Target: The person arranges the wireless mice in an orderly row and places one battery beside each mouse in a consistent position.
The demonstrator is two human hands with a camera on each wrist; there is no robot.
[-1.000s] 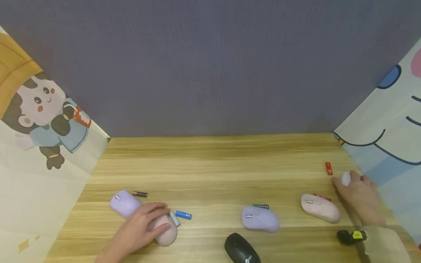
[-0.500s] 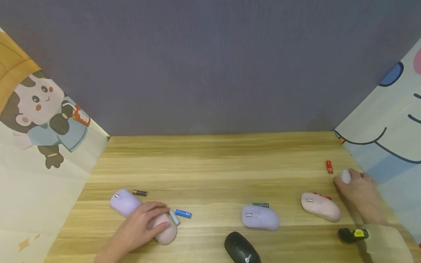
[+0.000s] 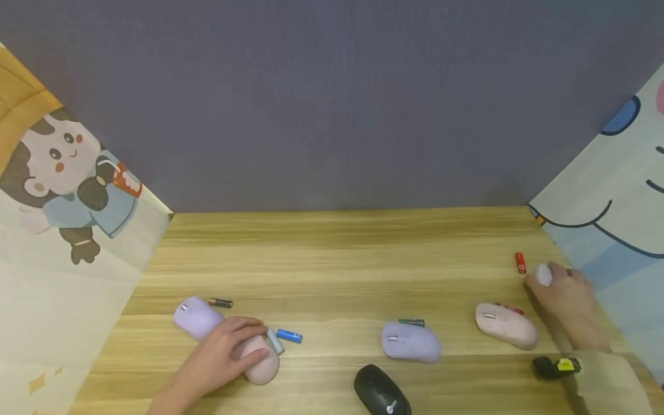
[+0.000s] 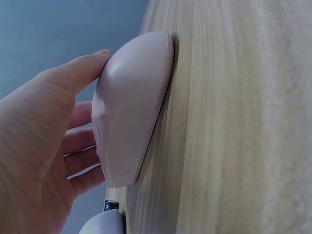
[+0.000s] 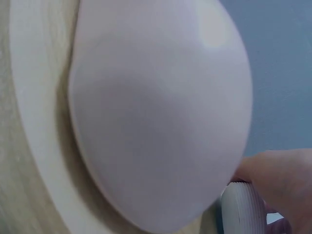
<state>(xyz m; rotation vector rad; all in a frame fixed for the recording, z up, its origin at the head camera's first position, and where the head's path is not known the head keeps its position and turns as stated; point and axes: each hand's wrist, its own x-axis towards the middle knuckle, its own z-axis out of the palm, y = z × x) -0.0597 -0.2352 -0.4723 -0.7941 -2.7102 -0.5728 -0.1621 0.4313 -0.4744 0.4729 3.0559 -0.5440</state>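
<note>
My left hand (image 3: 228,349) lies over a pale pink computer mouse (image 3: 261,370), its thumb across the near side and its fingers on the far side. In the left wrist view that mouse (image 4: 131,97) sits on the wooden table. A grey battery (image 3: 275,341) touches the fingertips, and a blue battery (image 3: 289,335) lies just beyond. At the far right, my right hand (image 3: 565,294) grips a white rounded object (image 3: 544,275), mostly hidden by the hand; the right wrist view shows ribbing on the white object's side (image 5: 241,209). A red battery (image 3: 521,263) lies close to it.
A lilac mouse (image 3: 197,317) and a dark battery (image 3: 221,302) lie left. Another lilac mouse (image 3: 411,343) with a green battery (image 3: 411,323), and a black mouse (image 3: 381,392), lie centrally. A second pink mouse (image 3: 506,327) partly covers a red battery (image 3: 510,308). Printed side walls and a grey back panel (image 3: 332,104) surround the table.
The head view has shifted slightly, so the table appears a little higher. Both hands keep almost the same places and grips.
</note>
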